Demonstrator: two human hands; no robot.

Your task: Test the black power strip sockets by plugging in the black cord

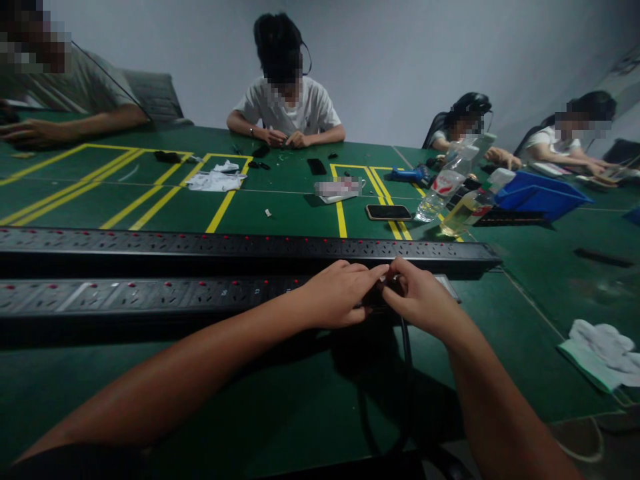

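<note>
On the green counter (530, 360), this side of the far power strip (240, 247), lay the near power strip (165, 291), running in from the L edge of view w/ its R end apparently under the fingers. It looked long, stiff & prob. fairly heavy, a hard black body w/ a row of sockets & small red bits on top. Smooth sides might've been a bit slippery, so best hold was prob. both hands across the body, well apart, thumbs one side & fingers the other, w/ no tugging on the cable (407, 343). That black cable hung below the R hand (425, 293); looked thick, bendy but springy, prob. best taken close to the strip end, tho couldn't tell exactly where it joined. The L hand (335, 293) lay palm down over the strip's R end, fingers reaching R; couldn't tell if it was gripping b/c the hand itself hid the contact. The R hand was just beside it, thumb & index curled close as if in a pinch near the L fingertips, but couldn't tell what, if anything, was between them. Strip body stretched off L of both hands.
</note>
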